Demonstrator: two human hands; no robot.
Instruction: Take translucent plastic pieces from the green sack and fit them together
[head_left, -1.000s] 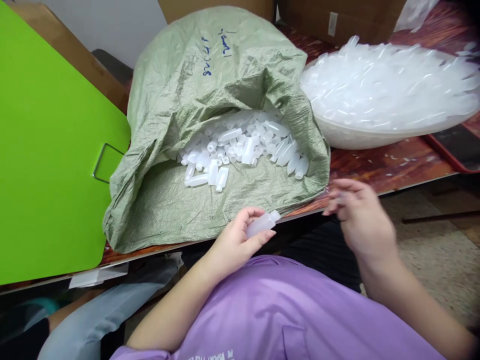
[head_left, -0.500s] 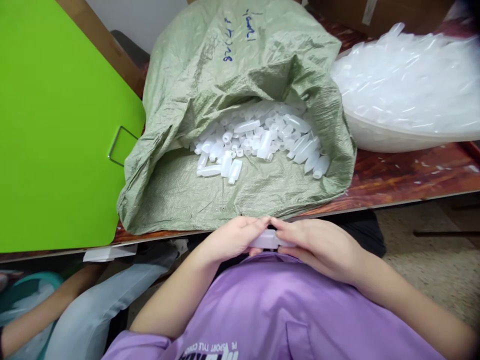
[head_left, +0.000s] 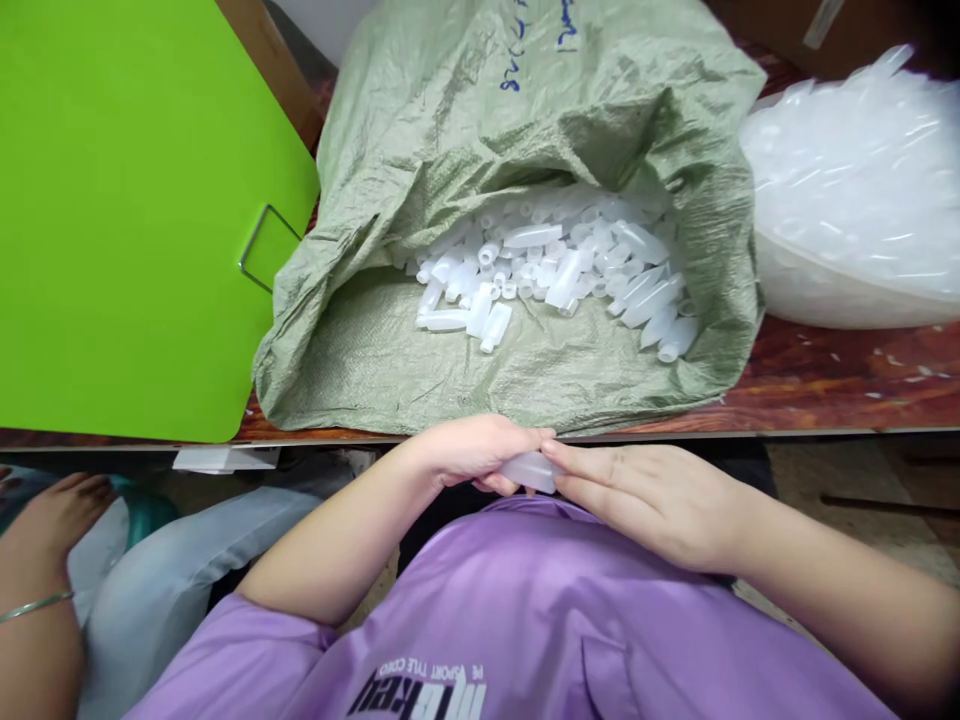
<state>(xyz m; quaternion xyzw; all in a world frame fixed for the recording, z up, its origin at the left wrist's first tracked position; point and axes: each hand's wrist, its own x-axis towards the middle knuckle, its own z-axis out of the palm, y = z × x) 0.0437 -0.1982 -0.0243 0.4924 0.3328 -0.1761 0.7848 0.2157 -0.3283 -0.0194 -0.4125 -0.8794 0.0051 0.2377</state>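
Observation:
My left hand (head_left: 472,450) and my right hand (head_left: 637,495) meet just below the table edge, above my purple shirt. Both close on one small translucent plastic bottle (head_left: 534,470); the left wraps its body, the right pinches its right end. Whatever sits at that end is hidden by my fingers. Beyond them a green woven sack (head_left: 525,130) lies open on the table, with several small white bottles (head_left: 555,270) spilling from its mouth.
A large clear bowl (head_left: 847,295) heaped with translucent plastic pieces stands at the right on the reddish wooden table (head_left: 847,375). A bright green board (head_left: 127,210) with a wire clip covers the left. Another person's arm with a bracelet (head_left: 37,600) is at bottom left.
My right hand came in from the right and joined my left on the bottle. The view shifted, so the sack and bowl now sit further right and higher.

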